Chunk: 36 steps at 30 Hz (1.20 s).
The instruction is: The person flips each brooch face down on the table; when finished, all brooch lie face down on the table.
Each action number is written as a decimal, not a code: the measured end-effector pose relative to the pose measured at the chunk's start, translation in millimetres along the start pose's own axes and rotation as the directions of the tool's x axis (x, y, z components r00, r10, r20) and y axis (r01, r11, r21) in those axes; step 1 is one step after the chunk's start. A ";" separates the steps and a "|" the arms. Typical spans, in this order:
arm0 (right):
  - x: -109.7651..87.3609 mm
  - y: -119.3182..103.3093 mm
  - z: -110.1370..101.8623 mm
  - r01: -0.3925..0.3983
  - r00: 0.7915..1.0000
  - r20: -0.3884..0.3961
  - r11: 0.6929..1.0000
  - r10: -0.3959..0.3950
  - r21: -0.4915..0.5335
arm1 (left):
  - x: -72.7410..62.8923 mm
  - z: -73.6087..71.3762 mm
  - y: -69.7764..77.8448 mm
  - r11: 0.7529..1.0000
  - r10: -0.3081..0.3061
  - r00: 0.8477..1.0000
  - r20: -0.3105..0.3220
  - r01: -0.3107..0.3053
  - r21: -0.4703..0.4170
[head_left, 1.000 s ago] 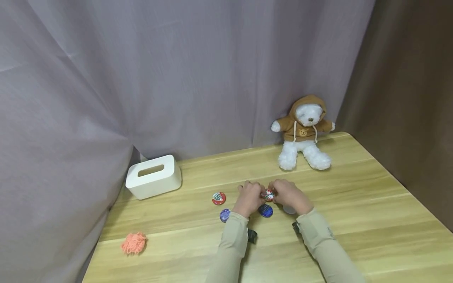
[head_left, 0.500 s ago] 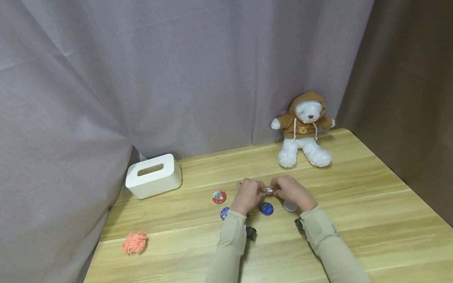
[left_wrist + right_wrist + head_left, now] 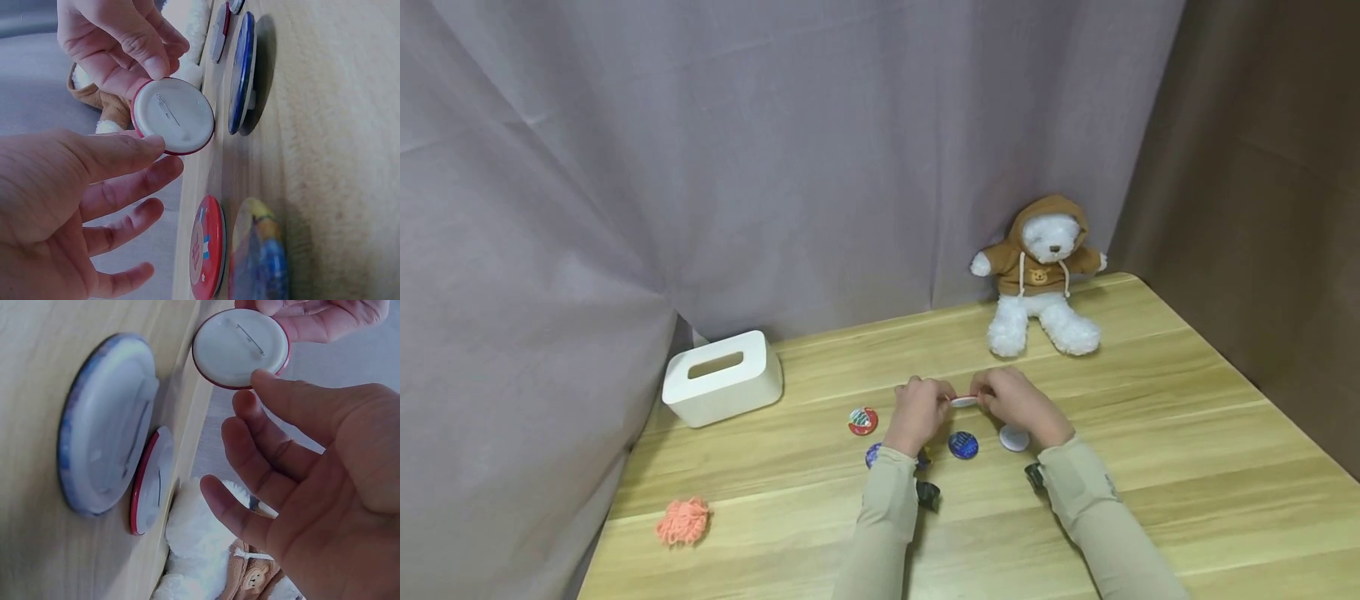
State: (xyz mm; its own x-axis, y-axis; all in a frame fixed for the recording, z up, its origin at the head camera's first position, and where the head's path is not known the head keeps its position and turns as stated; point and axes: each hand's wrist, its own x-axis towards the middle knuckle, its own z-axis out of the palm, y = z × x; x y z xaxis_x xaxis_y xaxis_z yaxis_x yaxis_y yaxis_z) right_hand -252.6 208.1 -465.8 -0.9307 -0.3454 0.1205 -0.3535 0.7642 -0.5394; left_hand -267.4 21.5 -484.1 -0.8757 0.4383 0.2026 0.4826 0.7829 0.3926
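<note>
A round pin badge (image 3: 964, 402) is held between my two hands above the table, its white back with the metal pin turned towards me and a red rim around it. My left hand (image 3: 917, 414) pinches one edge between thumb and index finger, the other fingers spread. At the opposite edge, my right hand (image 3: 1018, 406) pinches it with thumb and fingertip. A blue badge (image 3: 963, 445) lies below the hands, and a face-down badge (image 3: 1014, 438) with a white back lies by the right wrist. In the right wrist view, a red-rimmed badge (image 3: 152, 481) also lies face down.
A red badge with a tree (image 3: 862, 421) lies left of the hands. The left forearm partly covers a purple badge (image 3: 872, 455) and a yellow-and-blue one (image 3: 923, 457). Farther out are a white tissue box (image 3: 722, 383), coral yarn (image 3: 683, 522) and a teddy bear (image 3: 1041, 279).
The held badge has been tipped over: its printed red face showed earlier, then it stood nearly edge-on, and now its white back shows. Both hands keep their pinch and have shifted slightly.
</note>
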 end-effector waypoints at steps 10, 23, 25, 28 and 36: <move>-0.2 -0.1 1.1 0.009 1.000 0.002 1.000 -0.009 0.004 | -1.9 -0.3 0.4 0.999 0.014 1.000 -0.008 -0.014 -0.031; 0.7 0.4 11.4 0.049 0.998 -0.042 0.998 -0.051 -0.036 | -0.6 8.0 3.2 1.000 0.000 1.000 -0.027 -0.001 -0.021; 0.6 -1.6 12.2 0.038 0.999 -0.033 0.999 -0.039 -0.033 | -0.5 8.5 3.6 1.000 -0.011 1.000 -0.016 0.011 -0.019; -0.1 -4.5 13.2 0.006 1.000 -0.016 0.999 -0.007 -0.042 | 0.5 10.2 3.8 1.000 -0.019 1.000 -0.005 0.018 -0.008; 0.6 -0.6 15.2 -0.004 1.000 -0.008 0.998 0.003 -0.070 | 1.7 11.8 4.9 1.000 0.004 1.000 -0.007 -0.004 0.018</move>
State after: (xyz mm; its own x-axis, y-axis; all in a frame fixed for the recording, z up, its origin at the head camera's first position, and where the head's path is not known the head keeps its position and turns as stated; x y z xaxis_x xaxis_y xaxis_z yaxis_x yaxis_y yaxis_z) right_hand -251.5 199.1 -478.1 -0.9324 -0.3389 0.1255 -0.3559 0.8015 -0.4805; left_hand -266.3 31.3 -492.5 -0.8736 0.4385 0.2109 0.4866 0.7888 0.3756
